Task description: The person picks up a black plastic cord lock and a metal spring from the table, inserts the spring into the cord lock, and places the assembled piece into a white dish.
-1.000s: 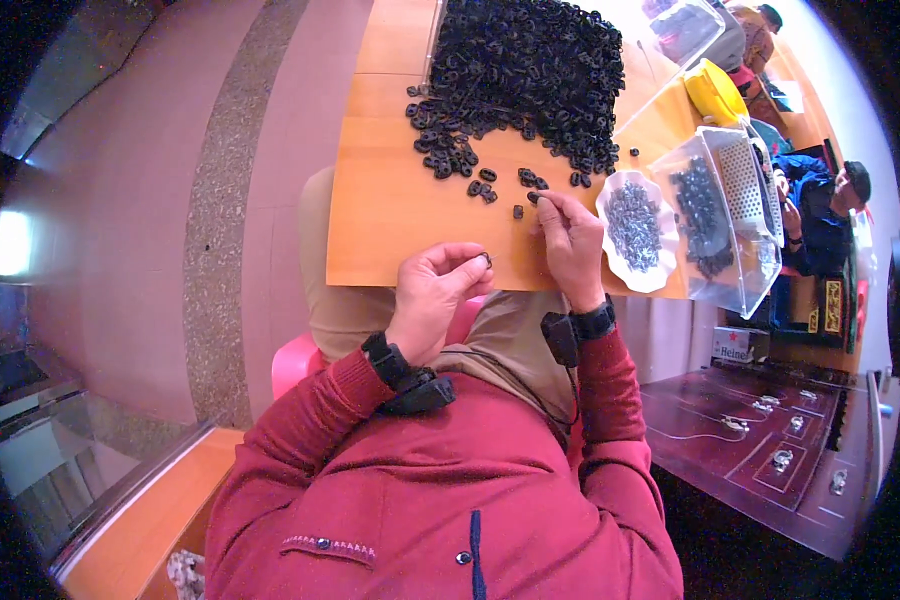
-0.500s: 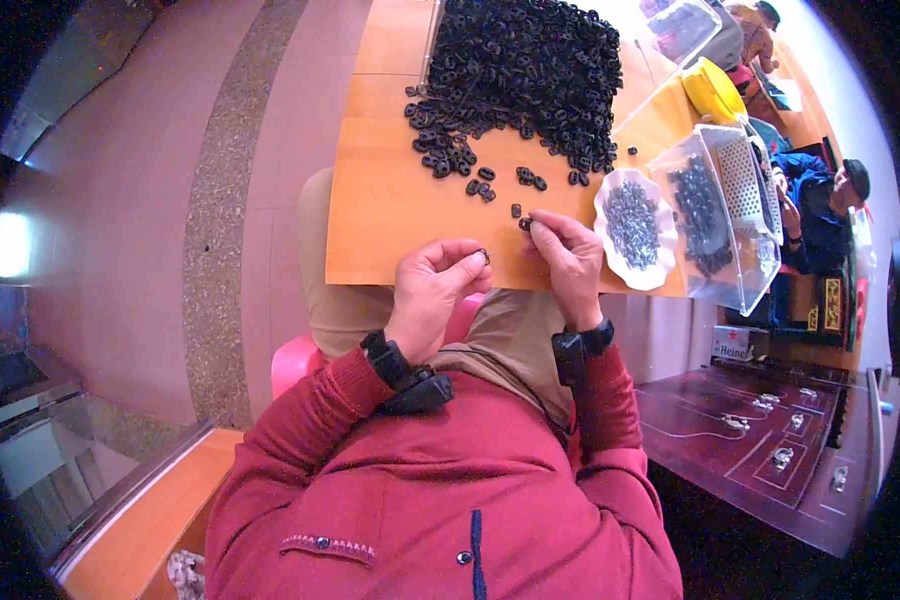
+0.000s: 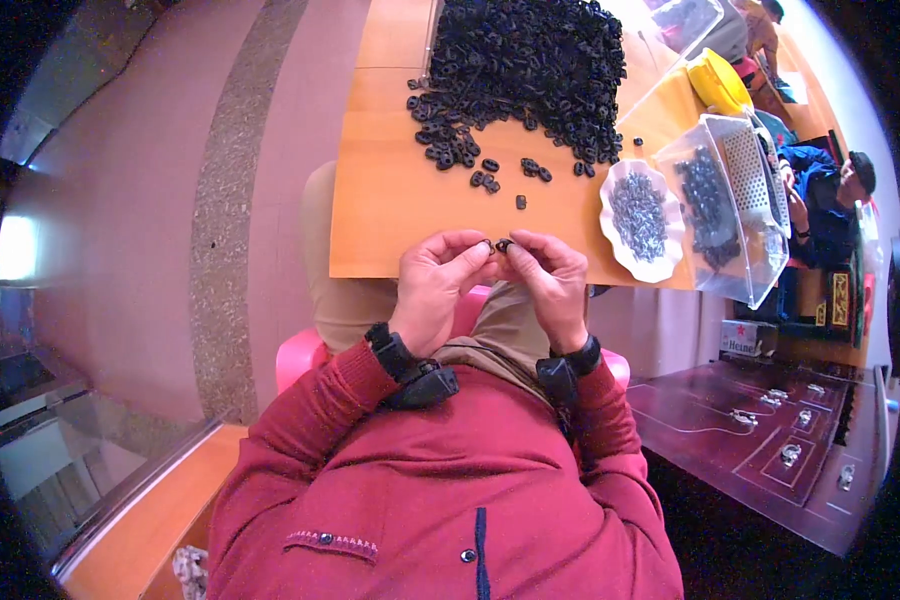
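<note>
My left hand (image 3: pixel 438 285) and my right hand (image 3: pixel 550 282) meet over the table's near edge, fingertips almost touching. Pinched in the right fingertips is a small black plastic part (image 3: pixel 504 245). The left thumb and forefinger also close on a tiny piece, mostly hidden by the fingers. Just beyond my hands, a single black part (image 3: pixel 521 202) lies on the wooden table (image 3: pixel 370 220). Farther off spreads a large heap of black oval parts (image 3: pixel 525 75), with several strays at its near side.
Right of my hands sits a white scalloped dish (image 3: pixel 610 245) of small shiny pieces. Beside it stands a clear plastic bin (image 3: pixel 742 285) with dark parts, and behind that a yellow container (image 3: pixel 718 82). Another person (image 3: pixel 820 205) sits at the far right.
My right hand has moved left and slightly nearer, bringing its black part from beside the single loose one to the left fingertips. The left hand has stayed almost in place.
</note>
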Action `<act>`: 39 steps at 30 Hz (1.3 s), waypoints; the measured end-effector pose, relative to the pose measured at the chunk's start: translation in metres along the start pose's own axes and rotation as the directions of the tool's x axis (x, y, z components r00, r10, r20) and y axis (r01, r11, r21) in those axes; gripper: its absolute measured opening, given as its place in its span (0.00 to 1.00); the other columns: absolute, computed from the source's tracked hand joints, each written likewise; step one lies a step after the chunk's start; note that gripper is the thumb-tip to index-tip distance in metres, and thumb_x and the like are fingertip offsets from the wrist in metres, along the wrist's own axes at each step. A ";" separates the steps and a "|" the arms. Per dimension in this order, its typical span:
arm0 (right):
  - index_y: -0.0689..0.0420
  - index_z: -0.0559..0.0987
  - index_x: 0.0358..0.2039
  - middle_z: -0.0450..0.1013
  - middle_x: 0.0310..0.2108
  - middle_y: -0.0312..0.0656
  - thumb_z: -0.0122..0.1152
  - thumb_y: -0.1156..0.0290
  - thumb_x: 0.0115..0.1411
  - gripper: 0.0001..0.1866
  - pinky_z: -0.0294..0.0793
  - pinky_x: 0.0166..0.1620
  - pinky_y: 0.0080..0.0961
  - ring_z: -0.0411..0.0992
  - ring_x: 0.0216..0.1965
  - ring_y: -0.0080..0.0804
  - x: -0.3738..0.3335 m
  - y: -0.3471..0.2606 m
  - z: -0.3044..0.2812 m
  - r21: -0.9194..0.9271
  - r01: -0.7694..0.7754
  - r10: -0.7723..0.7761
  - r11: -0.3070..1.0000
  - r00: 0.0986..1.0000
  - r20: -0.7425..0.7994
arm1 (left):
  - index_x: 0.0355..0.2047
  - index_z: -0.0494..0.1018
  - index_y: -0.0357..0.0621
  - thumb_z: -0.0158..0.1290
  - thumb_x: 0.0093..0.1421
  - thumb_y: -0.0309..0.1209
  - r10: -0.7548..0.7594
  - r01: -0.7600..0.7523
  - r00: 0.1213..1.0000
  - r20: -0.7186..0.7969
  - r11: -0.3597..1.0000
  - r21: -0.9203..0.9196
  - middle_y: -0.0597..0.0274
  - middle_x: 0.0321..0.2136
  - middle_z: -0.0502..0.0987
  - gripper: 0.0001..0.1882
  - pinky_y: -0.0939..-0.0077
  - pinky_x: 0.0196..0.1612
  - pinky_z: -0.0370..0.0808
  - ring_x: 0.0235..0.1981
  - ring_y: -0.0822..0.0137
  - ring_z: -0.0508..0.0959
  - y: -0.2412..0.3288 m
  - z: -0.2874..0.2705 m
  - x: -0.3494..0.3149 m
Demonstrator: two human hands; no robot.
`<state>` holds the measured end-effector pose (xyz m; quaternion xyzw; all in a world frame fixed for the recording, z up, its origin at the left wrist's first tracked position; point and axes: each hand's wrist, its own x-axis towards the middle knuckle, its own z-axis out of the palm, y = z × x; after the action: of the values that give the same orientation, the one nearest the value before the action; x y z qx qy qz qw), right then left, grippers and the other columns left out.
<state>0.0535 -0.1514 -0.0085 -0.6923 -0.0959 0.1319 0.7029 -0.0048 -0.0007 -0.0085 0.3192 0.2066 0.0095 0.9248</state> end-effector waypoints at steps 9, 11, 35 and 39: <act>0.65 0.79 0.36 0.78 0.33 0.42 0.65 0.82 0.53 0.09 0.75 0.34 0.17 0.76 0.30 0.23 -0.003 0.004 0.006 -0.445 0.372 -0.398 0.815 0.917 0.038 | 0.40 0.72 0.33 0.52 0.61 0.20 -0.007 0.006 1.000 -0.001 0.998 -0.062 0.55 0.35 0.78 0.07 0.76 0.42 0.81 0.35 0.67 0.80 0.000 -0.002 0.001; 0.64 0.80 0.35 0.77 0.32 0.42 0.66 0.82 0.52 0.09 0.75 0.33 0.17 0.75 0.30 0.23 -0.002 0.005 0.006 -0.493 0.425 -0.461 0.759 0.886 0.054 | 0.40 0.72 0.33 0.52 0.61 0.20 -0.010 0.010 1.000 -0.001 0.997 -0.076 0.55 0.36 0.78 0.07 0.76 0.42 0.81 0.35 0.67 0.80 0.001 -0.001 0.001; 0.65 0.79 0.41 0.78 0.31 0.37 0.63 0.79 0.55 0.12 0.75 0.34 0.16 0.74 0.30 0.19 0.002 0.002 -0.009 -0.125 0.016 -0.012 0.992 0.999 0.031 | 0.39 0.73 0.35 0.54 0.60 0.21 -0.021 0.021 1.000 0.003 1.000 -0.008 0.58 0.34 0.79 0.07 0.77 0.41 0.79 0.34 0.70 0.80 0.001 0.002 0.002; 0.67 0.78 0.43 0.78 0.31 0.39 0.62 0.79 0.56 0.13 0.77 0.35 0.18 0.76 0.31 0.22 0.003 -0.007 -0.007 -0.056 -0.020 0.026 0.998 0.994 0.106 | 0.39 0.73 0.38 0.53 0.60 0.21 -0.061 0.061 0.998 0.009 0.998 0.025 0.56 0.37 0.79 0.07 0.72 0.45 0.78 0.39 0.65 0.80 0.002 0.001 0.002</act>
<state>0.0587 -0.1572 -0.0021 -0.7043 -0.1289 0.1738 0.6761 -0.0028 0.0009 -0.0076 0.3241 0.2117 -0.0230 0.9217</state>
